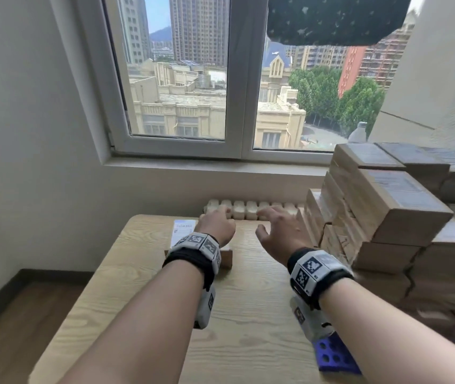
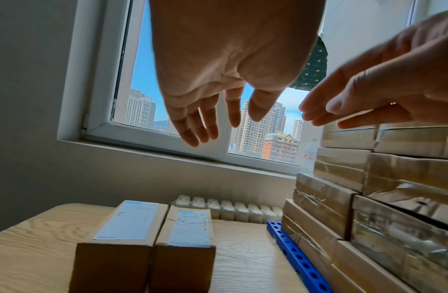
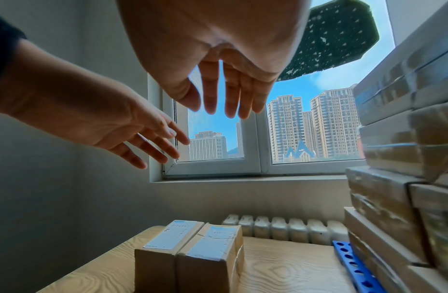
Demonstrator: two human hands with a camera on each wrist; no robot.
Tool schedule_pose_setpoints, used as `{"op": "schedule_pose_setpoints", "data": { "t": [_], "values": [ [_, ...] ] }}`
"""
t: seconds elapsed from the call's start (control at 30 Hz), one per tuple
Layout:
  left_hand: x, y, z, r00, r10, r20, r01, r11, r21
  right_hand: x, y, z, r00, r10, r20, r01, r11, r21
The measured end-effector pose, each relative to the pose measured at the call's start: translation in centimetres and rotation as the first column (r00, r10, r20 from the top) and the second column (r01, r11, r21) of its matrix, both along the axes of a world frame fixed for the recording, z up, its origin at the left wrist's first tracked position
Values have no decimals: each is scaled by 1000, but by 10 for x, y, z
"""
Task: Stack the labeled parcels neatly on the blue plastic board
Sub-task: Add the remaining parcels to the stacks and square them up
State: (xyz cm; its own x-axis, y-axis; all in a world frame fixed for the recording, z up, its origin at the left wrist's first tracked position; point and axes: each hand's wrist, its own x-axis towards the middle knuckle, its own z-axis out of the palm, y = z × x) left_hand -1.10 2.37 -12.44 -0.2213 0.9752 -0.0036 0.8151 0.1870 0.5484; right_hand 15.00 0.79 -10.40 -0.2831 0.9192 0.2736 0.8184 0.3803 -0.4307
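Both hands are held above the desk [image 1: 143, 314] with nothing in them: the left hand [image 2: 218, 79] is spread with its fingers straight and hanging, and the right hand [image 3: 218, 65] is likewise wide and loose. Two labeled parcels [image 2: 152, 237] are seen lying side by side, touching, near the desk's far left corner, labels up. The blue plastic board [image 2: 295, 255] is laid along the desk's right edge, and a tall stack of taped parcels [image 2: 383, 198] is already carried on it.

The stack is stepped unevenly, with upper boxes set off from those below, so a careless placement on top may be expected to tip or shift it. If both remaining parcels are lifted together, one could be let slip, since they are merely pressed against each other. A water bottle [image 1: 357, 133] behind the stack might be knocked over.
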Motion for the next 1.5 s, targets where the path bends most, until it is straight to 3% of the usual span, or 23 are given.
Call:
{"op": "schedule_pose_setpoints", "data": {
  "t": [0.53,0.93,1.23,1.5],
  "values": [
    [-149,79,-54,999,8,47,-2,993,-120,-133,80,-59,997,-77,15,78,974,-211],
    [-177,106,-107,997,34,76,-18,981,-192,-171,111,-105,996,-64,67,84,933,-350],
    [-191,123,-145,982,157,109,-111,932,-346,-183,129,-135,998,-34,60,62,837,-544],
    [-190,135,-166,966,201,160,-123,907,-402,-185,144,-150,999,-28,44,49,795,-605]
  ]
}}
